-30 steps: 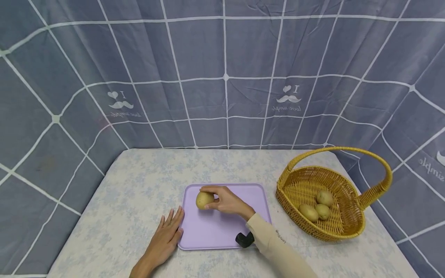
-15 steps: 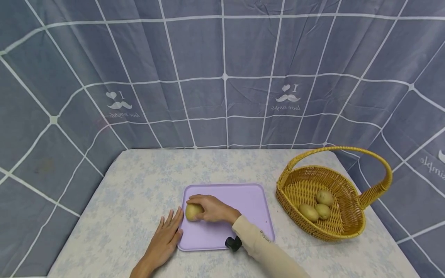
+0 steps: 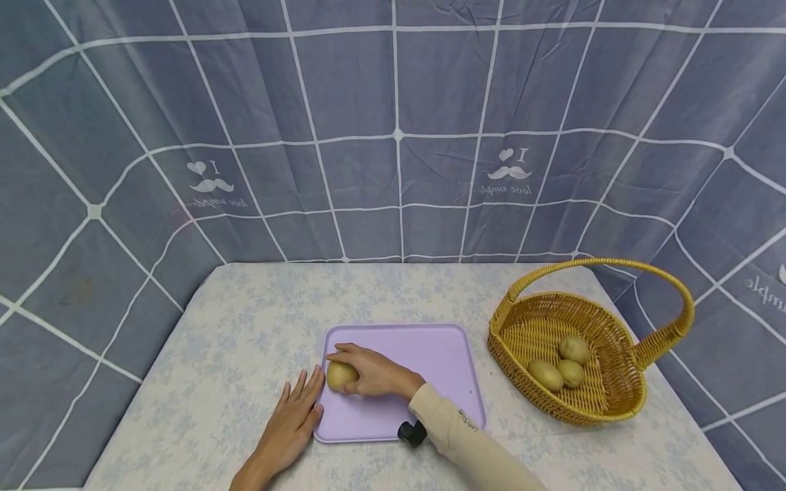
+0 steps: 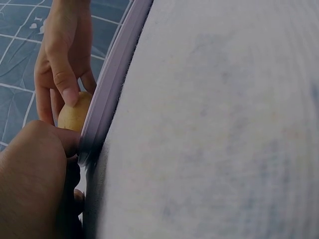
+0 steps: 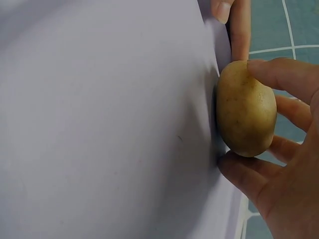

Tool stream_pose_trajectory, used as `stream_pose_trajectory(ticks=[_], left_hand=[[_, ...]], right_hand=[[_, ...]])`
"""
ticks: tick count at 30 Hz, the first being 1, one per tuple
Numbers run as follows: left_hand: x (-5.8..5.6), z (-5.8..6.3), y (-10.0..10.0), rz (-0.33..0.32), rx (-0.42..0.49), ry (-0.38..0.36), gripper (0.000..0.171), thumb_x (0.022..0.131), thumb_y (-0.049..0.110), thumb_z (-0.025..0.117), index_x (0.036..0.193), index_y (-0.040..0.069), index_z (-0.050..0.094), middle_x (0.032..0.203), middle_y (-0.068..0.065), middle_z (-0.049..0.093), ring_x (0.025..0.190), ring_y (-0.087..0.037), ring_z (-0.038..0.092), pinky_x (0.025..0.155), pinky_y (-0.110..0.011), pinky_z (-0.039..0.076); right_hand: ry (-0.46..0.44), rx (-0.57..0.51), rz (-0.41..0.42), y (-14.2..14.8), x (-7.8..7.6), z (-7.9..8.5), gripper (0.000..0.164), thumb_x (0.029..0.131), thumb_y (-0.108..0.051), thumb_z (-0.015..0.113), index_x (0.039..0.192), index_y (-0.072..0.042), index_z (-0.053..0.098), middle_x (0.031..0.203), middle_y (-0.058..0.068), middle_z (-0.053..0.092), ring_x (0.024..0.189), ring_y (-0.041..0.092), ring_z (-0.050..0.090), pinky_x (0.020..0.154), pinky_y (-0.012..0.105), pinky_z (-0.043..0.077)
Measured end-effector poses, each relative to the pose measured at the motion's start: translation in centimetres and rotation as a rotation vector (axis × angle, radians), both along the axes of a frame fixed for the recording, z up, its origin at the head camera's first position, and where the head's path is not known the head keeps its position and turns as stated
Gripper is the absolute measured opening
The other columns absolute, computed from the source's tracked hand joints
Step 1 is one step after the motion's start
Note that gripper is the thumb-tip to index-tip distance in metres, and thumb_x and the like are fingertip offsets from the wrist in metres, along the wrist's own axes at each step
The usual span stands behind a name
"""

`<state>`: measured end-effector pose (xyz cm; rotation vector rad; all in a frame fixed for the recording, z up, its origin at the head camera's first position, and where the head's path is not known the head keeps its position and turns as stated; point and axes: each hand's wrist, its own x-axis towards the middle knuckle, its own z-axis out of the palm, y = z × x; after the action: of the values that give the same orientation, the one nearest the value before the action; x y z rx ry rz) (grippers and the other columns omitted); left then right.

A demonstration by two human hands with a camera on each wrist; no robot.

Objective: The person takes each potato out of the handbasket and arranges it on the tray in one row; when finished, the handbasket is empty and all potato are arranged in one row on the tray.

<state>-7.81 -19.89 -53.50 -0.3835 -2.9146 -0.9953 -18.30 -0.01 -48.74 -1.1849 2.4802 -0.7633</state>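
Note:
My right hand (image 3: 377,372) grips a yellowish-brown potato (image 3: 340,376) at the left side of a lilac tray (image 3: 424,358). In the right wrist view the thumb and fingers curl around opposite ends of the potato (image 5: 245,109), which sits low over the tray, close to its raised rim. My left hand (image 3: 290,423) lies palm down on the table along the tray's left edge. Its fingers are straight and spread, with the tips at the rim, as the left wrist view also shows beside the tray's edge (image 4: 112,74).
A yellow wicker basket (image 3: 518,382) with a tall arched handle (image 3: 598,262) stands right of the tray, with several potatoes (image 3: 545,375) inside. A pale blue-patterned cloth (image 3: 245,327) covers the table. Behind hangs a blue-grey checked curtain (image 3: 344,88).
My right hand has carried the potato left and toward me, to the tray's left edge. Over the last half second it has barely moved. The left hand stays in place.

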Motion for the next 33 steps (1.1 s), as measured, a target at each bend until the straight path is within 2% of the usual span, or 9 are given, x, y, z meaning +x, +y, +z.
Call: stream_pose_trajectory(ticks=[5,10,17,22,24,27,31,33], left_hand=[[-0.1,0.0,0.0,0.001,0.001,-0.006,0.053,0.104,0.028,0.041,0.151,0.010,0.026,0.158,-0.001,0.021,0.146,-0.033,0.014,0.119,-0.045,-0.006],[-0.1,0.0,0.0,0.004,-0.004,-0.002,0.052,0.104,0.027,0.041,0.151,0.009,0.027,0.158,0.000,0.021,0.146,-0.033,0.014,0.119,-0.044,-0.006],[0.0,0.1,0.0,0.013,-0.009,-0.007,0.053,0.103,0.027,0.042,0.151,0.010,0.026,0.158,0.000,0.021,0.146,-0.032,0.014,0.119,-0.039,-0.008],[0.0,0.0,0.0,0.013,-0.011,-0.012,0.053,0.103,0.027,0.042,0.151,0.010,0.026,0.158,0.001,0.021,0.147,-0.032,0.014,0.119,-0.039,-0.008],[0.0,0.0,0.0,0.012,-0.013,-0.011,0.053,0.103,0.027,0.042,0.151,0.010,0.026,0.158,0.001,0.021,0.146,-0.032,0.014,0.119,-0.039,-0.008],[0.0,0.0,0.0,0.012,-0.016,-0.009,0.053,0.103,0.027,0.042,0.151,0.010,0.026,0.158,0.001,0.021,0.146,-0.032,0.014,0.119,-0.039,-0.008],[0.0,0.0,0.0,0.010,-0.014,-0.010,0.053,0.103,0.026,0.042,0.151,0.010,0.026,0.158,0.001,0.021,0.146,-0.032,0.014,0.119,-0.039,-0.009],[0.0,0.1,0.1,0.010,-0.012,-0.010,0.053,0.103,0.026,0.042,0.151,0.010,0.027,0.158,0.000,0.021,0.146,-0.032,0.014,0.119,-0.038,-0.009]], right_hand=[[0.008,-0.021,-0.002,0.4,0.0,0.4,0.064,0.088,-0.022,0.070,0.146,-0.017,0.043,0.151,0.012,0.037,0.135,0.026,0.041,0.105,0.033,0.042],[0.015,-0.098,-0.016,2.1,-0.1,1.3,0.065,0.088,-0.022,0.070,0.146,-0.014,0.041,0.150,0.012,0.040,0.138,0.022,0.037,0.111,0.036,0.035],[-0.071,-0.308,-0.151,8.0,0.4,5.6,0.064,0.089,-0.028,0.069,0.146,-0.020,0.042,0.150,0.000,0.041,0.140,0.017,0.033,0.114,0.041,0.031],[-0.100,-0.433,-0.233,13.5,1.5,8.8,0.062,0.089,-0.027,0.070,0.145,-0.022,0.043,0.149,0.001,0.041,0.139,0.022,0.035,0.113,0.046,0.031],[-0.090,-0.458,-0.256,15.7,2.0,9.7,0.062,0.089,-0.021,0.070,0.145,-0.017,0.043,0.149,0.006,0.041,0.139,0.026,0.035,0.113,0.047,0.031],[-0.077,-0.480,-0.301,19.0,2.9,10.7,0.061,0.090,-0.016,0.068,0.145,-0.012,0.042,0.148,0.010,0.042,0.138,0.026,0.036,0.112,0.041,0.033],[-0.067,-0.536,-0.357,23.5,3.8,11.2,0.057,0.091,-0.005,0.064,0.143,-0.005,0.043,0.145,0.018,0.045,0.132,0.012,0.045,0.106,0.021,0.038],[-0.065,-0.589,-0.367,25.7,4.0,11.2,0.055,0.091,0.002,0.061,0.142,0.000,0.042,0.143,0.019,0.046,0.128,0.007,0.048,0.102,0.016,0.040]])
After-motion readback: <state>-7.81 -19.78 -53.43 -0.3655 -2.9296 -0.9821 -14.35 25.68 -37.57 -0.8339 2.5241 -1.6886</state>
